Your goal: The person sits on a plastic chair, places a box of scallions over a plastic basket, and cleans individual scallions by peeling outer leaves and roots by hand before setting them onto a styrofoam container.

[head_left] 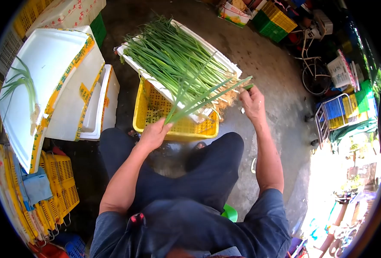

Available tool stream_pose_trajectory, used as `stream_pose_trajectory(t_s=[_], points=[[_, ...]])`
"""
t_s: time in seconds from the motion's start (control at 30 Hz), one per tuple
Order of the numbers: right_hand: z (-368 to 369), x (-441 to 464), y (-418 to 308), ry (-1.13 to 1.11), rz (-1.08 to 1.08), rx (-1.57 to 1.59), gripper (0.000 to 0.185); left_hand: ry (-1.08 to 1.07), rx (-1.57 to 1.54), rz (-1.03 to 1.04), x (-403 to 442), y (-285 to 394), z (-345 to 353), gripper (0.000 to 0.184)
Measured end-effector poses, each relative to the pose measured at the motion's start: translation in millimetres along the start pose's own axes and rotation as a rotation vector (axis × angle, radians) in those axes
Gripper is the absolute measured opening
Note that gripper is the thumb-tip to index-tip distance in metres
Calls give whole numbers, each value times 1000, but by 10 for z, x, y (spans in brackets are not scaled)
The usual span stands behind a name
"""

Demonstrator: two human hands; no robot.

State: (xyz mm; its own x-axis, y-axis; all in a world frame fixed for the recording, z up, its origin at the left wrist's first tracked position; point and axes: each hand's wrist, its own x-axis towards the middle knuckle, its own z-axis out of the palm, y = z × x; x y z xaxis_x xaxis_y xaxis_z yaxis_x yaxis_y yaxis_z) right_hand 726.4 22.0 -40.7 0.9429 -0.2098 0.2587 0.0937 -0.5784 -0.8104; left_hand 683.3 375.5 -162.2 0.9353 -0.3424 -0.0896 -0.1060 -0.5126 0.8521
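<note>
Scallions (169,53) lie heaped lengthwise on a white foam tray (145,77), roots crowding its near right edge. By the near corner, the person's left hand (155,133) is clamped on a few loose stalks (190,109) fanning across the roots. Beyond that edge, the right hand (253,103) pinches a small green piece (248,87). Under the tray sits a yellow crate (139,109).

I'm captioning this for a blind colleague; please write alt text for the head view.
A person's left hand holds long green stalks fanned above a white foam tray piled with leafy greens, the right hand near the tip of one stalk. The tray sits over a yellow crate, with white foam boxes to the left.
</note>
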Motion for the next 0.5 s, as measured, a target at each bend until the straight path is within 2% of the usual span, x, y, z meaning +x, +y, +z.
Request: stream_pose_trajectory(t_s=[0.13,0.17,0.2,0.27,0.33,0.47,0.5], points=[[339,-414,-169,-320,24,-25,14,100,-41,25,-21,96,-1,33],[483,-537,-144,-389,16,61,14,132,-30,30,-5,45,23,32],[647,-664,-44,-462,11,146,16,163,-21,31,-10,14,35,32],[980,-826,234,-524,-20,45,21,176,-11,28,-26,74,4,31],[1268,-901,333,-504,-93,0,20,187,13,22,-47,100,-6,30],[1339,-811,251,-389,-92,-211,19,228,74,39,-38,38,15,29],[1325,-761,229,-279,-103,-140,18,240,84,47,-42,24,24,29]])
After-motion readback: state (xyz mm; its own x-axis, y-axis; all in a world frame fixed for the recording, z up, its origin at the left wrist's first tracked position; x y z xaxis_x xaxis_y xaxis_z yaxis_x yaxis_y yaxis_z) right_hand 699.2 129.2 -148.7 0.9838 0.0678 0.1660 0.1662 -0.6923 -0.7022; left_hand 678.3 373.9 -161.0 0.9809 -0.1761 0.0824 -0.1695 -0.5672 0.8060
